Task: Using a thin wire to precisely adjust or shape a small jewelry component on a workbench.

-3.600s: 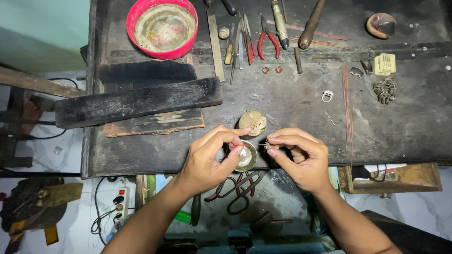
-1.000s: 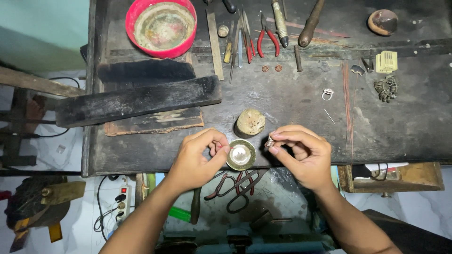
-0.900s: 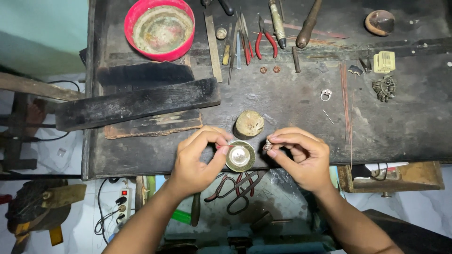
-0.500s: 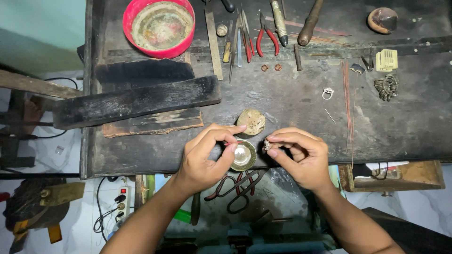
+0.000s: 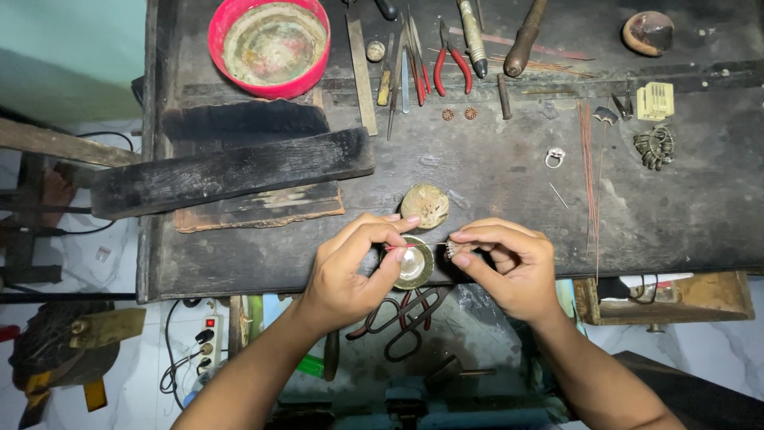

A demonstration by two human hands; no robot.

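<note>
Here my left hand (image 5: 346,275) pinches a thin wire (image 5: 422,245) between thumb and forefinger, just above a small round dish (image 5: 414,264) with a pale, shiny inside and a dull brass-coloured rim, at the near edge of the desk (image 5: 493,183). My right hand (image 5: 509,267) is closed tight on a tiny silvery piece (image 5: 450,250) (too small to make out its shape), and the wire's tip reaches it. Just behind the dish lies a round tan shell-like lump (image 5: 425,205). A charred black block (image 5: 231,171) lies towards the left edge, a red bowl (image 5: 269,44) at the far left corner, red-handled pliers (image 5: 454,60) along the far edge, and a small ring (image 5: 555,157) towards the right. Nothing lies between my hands and the dish.
</note>
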